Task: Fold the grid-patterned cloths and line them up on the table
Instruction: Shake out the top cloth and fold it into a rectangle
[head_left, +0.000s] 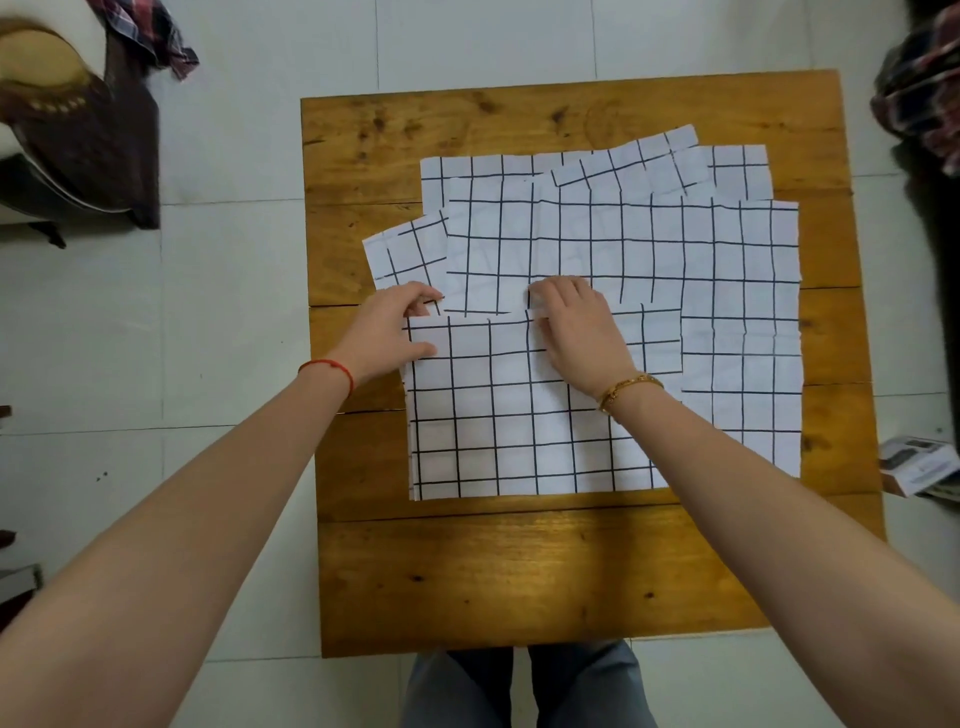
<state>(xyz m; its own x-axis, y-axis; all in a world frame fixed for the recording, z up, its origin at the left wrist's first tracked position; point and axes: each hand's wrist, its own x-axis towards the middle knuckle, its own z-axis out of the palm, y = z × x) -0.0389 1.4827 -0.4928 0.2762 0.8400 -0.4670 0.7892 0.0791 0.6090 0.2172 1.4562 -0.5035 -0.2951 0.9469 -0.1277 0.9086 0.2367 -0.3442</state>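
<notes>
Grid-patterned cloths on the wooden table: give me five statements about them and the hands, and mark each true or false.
1. Both hands rest on the nearest grid-patterned cloth. True.
2. The left hand wears a gold bracelet. False: its wrist has a red string; the gold bracelet is on the right hand's wrist.
3. The cloths overlap one another. True.
4. The cloths lie on a glass table. False: the wooden table is plank-built.
5. The cloths carry red stripes. False: they are white with dark grid lines.
</notes>
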